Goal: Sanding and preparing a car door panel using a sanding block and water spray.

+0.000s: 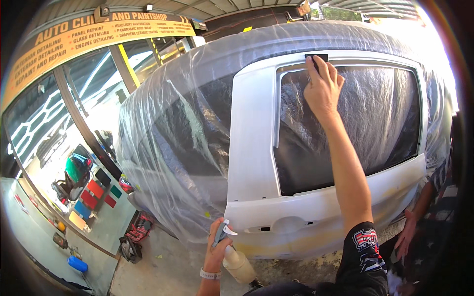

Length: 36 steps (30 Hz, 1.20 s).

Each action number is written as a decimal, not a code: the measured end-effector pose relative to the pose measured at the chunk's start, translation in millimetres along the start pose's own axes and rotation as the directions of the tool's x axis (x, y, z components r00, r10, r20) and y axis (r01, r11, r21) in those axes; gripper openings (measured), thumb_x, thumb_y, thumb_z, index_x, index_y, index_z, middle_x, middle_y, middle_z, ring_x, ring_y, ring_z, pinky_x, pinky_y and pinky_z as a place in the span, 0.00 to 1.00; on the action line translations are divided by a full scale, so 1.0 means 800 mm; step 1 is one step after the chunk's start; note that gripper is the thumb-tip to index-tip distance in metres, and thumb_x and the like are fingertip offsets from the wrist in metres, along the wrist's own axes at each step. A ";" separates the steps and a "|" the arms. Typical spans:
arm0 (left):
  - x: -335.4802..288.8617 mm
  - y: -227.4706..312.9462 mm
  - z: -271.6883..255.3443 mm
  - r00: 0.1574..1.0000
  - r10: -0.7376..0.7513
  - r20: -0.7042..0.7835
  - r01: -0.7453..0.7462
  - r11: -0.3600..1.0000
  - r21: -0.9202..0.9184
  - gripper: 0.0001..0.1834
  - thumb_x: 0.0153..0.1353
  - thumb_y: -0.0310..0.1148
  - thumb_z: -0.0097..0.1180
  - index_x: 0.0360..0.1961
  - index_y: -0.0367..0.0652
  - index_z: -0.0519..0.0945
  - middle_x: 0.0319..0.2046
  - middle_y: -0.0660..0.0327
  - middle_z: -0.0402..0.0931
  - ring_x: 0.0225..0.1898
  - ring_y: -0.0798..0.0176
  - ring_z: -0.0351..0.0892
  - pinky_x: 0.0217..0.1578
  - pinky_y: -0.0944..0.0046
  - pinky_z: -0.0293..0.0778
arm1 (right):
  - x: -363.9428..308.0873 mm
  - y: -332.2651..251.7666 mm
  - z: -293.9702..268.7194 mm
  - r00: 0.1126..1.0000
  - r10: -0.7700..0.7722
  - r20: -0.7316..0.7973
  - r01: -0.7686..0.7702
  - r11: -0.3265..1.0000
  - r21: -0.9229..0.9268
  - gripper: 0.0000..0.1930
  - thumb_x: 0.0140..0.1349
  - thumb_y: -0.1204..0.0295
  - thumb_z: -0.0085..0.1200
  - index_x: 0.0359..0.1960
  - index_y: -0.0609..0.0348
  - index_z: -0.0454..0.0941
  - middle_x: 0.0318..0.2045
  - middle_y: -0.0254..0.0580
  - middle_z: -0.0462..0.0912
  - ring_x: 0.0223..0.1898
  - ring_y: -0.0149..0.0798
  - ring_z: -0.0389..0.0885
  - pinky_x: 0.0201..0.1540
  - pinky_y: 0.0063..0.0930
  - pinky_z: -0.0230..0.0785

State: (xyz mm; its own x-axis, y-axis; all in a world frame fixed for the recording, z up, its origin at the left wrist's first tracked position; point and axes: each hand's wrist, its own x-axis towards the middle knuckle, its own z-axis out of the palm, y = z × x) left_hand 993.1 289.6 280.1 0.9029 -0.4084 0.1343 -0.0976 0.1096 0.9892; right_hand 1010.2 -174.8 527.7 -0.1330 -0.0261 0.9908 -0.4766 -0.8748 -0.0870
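Observation:
My right hand (324, 89) is raised to the upper door frame of a white car door (254, 128). Its fingers press a flat black piece of sandpaper (310, 57) against the frame above the window. Low at the centre, my left hand (213, 251) is closed round the neck of a spray bottle (239, 266) with a pale body and a grey-and-white trigger head. Yellowish patches show on the door's lower panel, where the handle recess is bare. Clear plastic film (187, 128) wraps the rest of the car, and plastic also covers the window.
Another person's hand (407, 233) is close by at the right, beside the door. A black and red bag (132, 246) lies on the concrete floor at the left. Glass shopfront panels, a blue container (77, 264) and an orange sign (98, 42) stand farther left.

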 end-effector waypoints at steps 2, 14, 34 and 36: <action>0.005 -0.003 0.001 1.000 0.000 0.000 0.000 0.999 0.039 0.38 0.53 0.16 0.52 0.69 0.44 0.72 0.48 0.65 0.78 0.42 0.70 0.76 0.39 0.69 0.76 | 0.002 -0.023 -0.001 0.999 0.017 0.042 -0.019 0.998 0.056 0.26 0.55 0.75 0.59 0.58 0.52 0.85 0.60 0.29 0.79 0.61 0.41 0.74 0.58 0.45 0.61; -0.001 -0.001 -0.011 1.000 -0.025 0.010 0.025 0.998 -0.057 0.40 0.50 0.19 0.55 0.70 0.41 0.74 0.45 0.63 0.79 0.39 0.68 0.78 0.37 0.69 0.77 | -0.016 0.003 -0.051 0.998 0.018 0.052 -0.024 0.992 0.124 0.31 0.53 0.80 0.57 0.63 0.49 0.83 0.63 0.32 0.79 0.62 0.43 0.75 0.61 0.45 0.62; 0.059 0.061 -0.118 0.927 0.142 0.347 -0.220 0.955 0.197 0.24 0.51 0.30 0.52 0.50 0.31 0.79 0.43 0.49 0.86 0.30 0.65 0.80 0.30 0.67 0.83 | -0.365 -0.181 -0.372 0.755 0.456 0.472 -0.586 0.791 0.174 0.32 0.53 0.91 0.53 0.62 0.57 0.83 0.64 0.52 0.78 0.61 0.54 0.77 0.65 0.43 0.65; 0.078 0.072 -0.133 0.896 0.154 0.417 -0.271 0.933 0.238 0.23 0.50 0.29 0.52 0.49 0.31 0.79 0.43 0.49 0.86 0.30 0.65 0.80 0.31 0.67 0.83 | -0.374 -0.206 -0.386 0.691 0.509 0.513 -0.633 0.769 0.089 0.28 0.60 0.92 0.50 0.62 0.61 0.82 0.65 0.53 0.77 0.65 0.53 0.76 0.68 0.40 0.68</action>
State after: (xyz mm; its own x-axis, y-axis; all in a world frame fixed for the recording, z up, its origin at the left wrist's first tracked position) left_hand 1088.8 366.9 338.9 0.6193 -0.7269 0.2969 -0.4349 -0.0026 0.9005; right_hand 859.7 126.5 213.3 0.1110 -0.7117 0.6937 -0.2046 -0.6994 -0.6848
